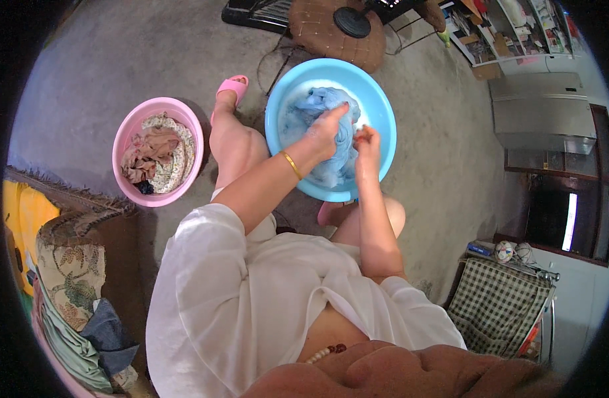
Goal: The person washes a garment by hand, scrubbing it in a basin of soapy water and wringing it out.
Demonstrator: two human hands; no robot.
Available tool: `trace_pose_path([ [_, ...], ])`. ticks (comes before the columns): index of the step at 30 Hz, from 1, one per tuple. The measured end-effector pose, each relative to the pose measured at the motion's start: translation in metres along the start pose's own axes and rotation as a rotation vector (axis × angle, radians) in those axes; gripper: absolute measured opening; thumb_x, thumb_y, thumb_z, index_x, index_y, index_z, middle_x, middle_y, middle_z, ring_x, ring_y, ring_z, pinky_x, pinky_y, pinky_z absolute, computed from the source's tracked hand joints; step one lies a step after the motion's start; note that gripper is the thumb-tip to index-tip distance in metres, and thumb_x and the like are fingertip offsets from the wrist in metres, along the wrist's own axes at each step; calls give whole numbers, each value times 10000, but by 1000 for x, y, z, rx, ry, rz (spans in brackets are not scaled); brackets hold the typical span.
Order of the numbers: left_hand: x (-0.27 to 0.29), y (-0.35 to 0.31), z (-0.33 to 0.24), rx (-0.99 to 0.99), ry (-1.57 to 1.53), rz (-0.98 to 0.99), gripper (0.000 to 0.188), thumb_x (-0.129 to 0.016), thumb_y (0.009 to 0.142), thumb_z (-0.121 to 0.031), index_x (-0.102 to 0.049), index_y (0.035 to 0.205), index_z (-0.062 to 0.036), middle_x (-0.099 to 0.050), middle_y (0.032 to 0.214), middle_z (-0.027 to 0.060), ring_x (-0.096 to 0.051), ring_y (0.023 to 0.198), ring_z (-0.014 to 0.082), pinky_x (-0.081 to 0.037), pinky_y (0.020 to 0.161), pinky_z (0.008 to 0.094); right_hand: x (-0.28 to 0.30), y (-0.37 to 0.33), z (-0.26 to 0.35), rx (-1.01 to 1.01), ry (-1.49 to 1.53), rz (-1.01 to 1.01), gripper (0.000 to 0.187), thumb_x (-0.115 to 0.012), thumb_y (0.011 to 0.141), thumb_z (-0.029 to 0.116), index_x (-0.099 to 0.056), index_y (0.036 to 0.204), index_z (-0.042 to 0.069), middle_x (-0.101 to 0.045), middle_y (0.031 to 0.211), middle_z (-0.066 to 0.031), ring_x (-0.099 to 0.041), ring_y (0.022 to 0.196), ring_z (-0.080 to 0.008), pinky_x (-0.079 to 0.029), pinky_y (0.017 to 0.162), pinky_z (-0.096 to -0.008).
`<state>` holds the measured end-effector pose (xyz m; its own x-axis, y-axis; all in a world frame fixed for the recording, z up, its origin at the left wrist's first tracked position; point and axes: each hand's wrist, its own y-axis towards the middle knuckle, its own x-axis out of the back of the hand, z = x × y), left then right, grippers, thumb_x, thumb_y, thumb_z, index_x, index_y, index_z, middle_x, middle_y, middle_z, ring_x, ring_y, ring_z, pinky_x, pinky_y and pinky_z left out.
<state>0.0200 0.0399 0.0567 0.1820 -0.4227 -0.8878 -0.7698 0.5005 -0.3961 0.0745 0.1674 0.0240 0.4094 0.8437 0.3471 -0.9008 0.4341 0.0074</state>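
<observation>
In a round light-blue basin (pixel 389 132) of foamy water lies a bunched wet light-blue cloth (pixel 327 99). My left hand (pixel 325 132), below a gold bangle (pixel 292 164) on the wrist, is closed on this cloth over the middle of the basin. Just right of the cloth, my right hand (pixel 367 144) has its fingers curled inward above the basin's right part. What those fingers hold, if anything, is hidden. White suds (pixel 329 178) float around the cloth.
A pink basin (pixel 197 161) with brown and patterned clothes (pixel 152 156) stands to the left on the concrete floor. Beyond the blue basin is a brown cushioned seat (pixel 334 40). A sofa (pixel 72 265) stands lower left, a checked-cloth-covered stand (pixel 493 302) lower right.
</observation>
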Motion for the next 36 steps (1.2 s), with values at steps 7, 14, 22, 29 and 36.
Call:
trace_pose_path([
  [7, -6, -18, 8, 108, -29, 153, 478, -368, 903, -448, -414, 1189, -68, -486, 1167, 90, -458, 1063, 216, -362, 922, 357, -25, -3, 65, 137, -428, 101, 287, -500, 797, 120, -575, 1071, 78, -512, 1129, -193, -485, 1044, -331, -369, 917, -370],
  [14, 9, -9, 4, 121, -269, 163, 439, -381, 908, -388, -422, 1193, -57, -498, 1167, 114, -479, 1062, 260, -368, 933, 402, -21, -30, 81, 260, -446, 124, 76, -528, 794, 61, -575, 854, 56, -604, 798, -71, -561, 745, -158, -443, 696, -259],
  [22, 9, -10, -9, 196, -290, 66, 391, -417, 881, -344, -489, 1117, -41, -546, 1100, 133, -531, 978, 280, -416, 875, 426, -19, -61, 97, 357, -373, 189, 85, -558, 758, 47, -566, 842, 42, -605, 846, -172, -585, 821, -327, -458, 739, -371],
  [29, 23, 10, 29, 46, -296, 76, 262, -391, 881, -264, -554, 978, -82, -601, 945, 88, -566, 867, 235, -446, 824, 377, -32, -18, 85, 304, -752, 67, 251, -453, 852, 255, -563, 814, 33, -578, 757, -243, -556, 730, -423, -443, 651, -466],
  [36, 1, -8, -4, 157, -238, -107, 298, -428, 867, -244, -528, 1063, -44, -586, 1025, 121, -562, 948, 269, -435, 867, 414, -3, -1, 53, -236, 528, 27, 304, -416, 850, 362, -499, 733, 93, -538, 818, -32, -514, 569, -158, -404, 510, -270],
])
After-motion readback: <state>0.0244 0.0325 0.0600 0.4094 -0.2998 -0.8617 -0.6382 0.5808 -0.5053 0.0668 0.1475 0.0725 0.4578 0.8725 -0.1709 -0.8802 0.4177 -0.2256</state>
